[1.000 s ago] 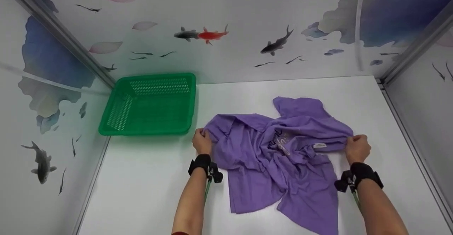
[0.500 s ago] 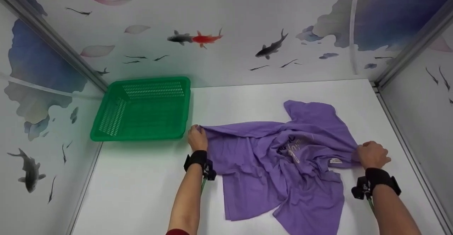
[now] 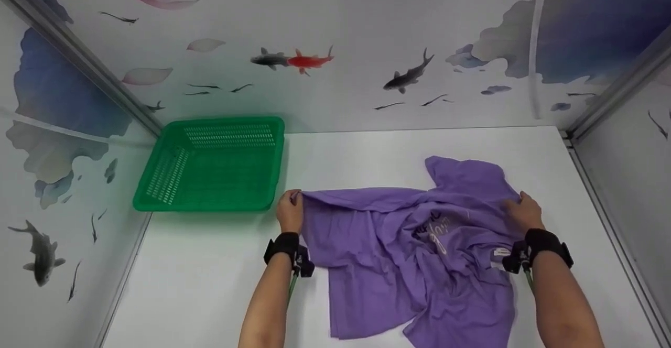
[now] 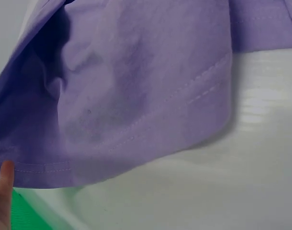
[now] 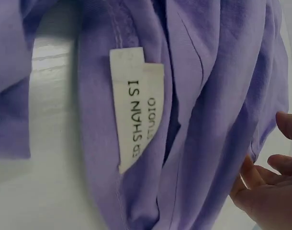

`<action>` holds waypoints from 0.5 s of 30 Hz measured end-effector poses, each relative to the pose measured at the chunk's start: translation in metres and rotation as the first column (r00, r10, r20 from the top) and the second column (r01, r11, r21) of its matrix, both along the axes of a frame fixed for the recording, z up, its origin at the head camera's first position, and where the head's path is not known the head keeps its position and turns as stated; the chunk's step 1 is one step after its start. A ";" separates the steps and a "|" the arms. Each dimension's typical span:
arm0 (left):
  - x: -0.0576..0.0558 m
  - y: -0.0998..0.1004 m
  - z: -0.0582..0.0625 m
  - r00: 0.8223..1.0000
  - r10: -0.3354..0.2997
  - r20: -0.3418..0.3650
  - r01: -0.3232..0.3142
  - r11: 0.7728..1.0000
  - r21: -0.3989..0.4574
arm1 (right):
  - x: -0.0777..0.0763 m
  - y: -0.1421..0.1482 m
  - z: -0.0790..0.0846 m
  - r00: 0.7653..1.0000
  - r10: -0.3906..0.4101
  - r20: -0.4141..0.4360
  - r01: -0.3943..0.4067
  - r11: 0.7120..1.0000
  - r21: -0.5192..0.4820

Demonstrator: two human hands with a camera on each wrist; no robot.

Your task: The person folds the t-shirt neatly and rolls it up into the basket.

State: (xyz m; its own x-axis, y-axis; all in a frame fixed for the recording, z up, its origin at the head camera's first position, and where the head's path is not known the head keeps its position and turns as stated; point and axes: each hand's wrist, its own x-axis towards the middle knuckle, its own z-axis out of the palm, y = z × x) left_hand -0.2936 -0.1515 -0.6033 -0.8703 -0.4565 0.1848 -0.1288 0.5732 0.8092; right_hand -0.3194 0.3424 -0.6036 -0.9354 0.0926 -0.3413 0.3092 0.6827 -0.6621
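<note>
A crumpled purple T-shirt (image 3: 367, 243) with printed lettering on its front lies on the white table. At the shirt's upper left corner my left hand (image 3: 290, 211) pinches the stitched hem, whose edge (image 4: 122, 143) runs across the left wrist view. My right hand (image 3: 526, 213) is at the shirt's right side, with its fingers against the cloth. In the right wrist view the thumb and fingers (image 5: 253, 175) are spread loosely apart beside the folds. A white neck label (image 5: 129, 105) with black letters shows at the collar.
A green plastic basket (image 3: 209, 206) with slotted walls stands at the back left, just beyond my left hand. Printed panels with fish close in the white table (image 3: 199, 274) at the back and both sides.
My left hand has drawn the hem left, stretching the top edge straighter. My right hand went right with the cloth, then came back left and loosened its grip.
</note>
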 end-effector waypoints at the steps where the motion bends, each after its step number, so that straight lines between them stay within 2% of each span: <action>1: 0.000 0.000 0.002 1.000 0.002 0.005 -0.002 1.000 -0.025 | -0.001 -0.001 -0.003 1.000 -0.018 -0.010 0.018 1.000 0.000; 4: 0.000 -0.001 0.003 1.000 0.009 0.023 -0.007 0.996 -0.091 | -0.004 -0.004 -0.009 0.994 -0.067 -0.084 0.070 0.997 0.031; 6: -0.002 -0.001 0.002 0.999 0.011 0.049 -0.003 0.988 -0.157 | -0.004 -0.005 -0.009 0.982 -0.106 -0.158 0.117 0.991 0.062; 10: -0.007 0.003 0.010 0.991 0.030 0.130 0.009 0.958 -0.285 | -0.012 -0.007 0.003 0.948 -0.162 -0.275 0.209 0.966 0.152; 12: -0.014 0.006 0.017 0.983 0.062 0.173 -0.009 0.956 -0.292 | -0.019 -0.007 0.014 0.940 -0.177 -0.293 0.240 0.951 0.196; 15: -0.026 0.009 0.030 0.969 0.114 0.218 -0.068 0.976 -0.207 | -0.031 -0.006 0.030 0.938 -0.202 -0.281 0.270 0.936 0.228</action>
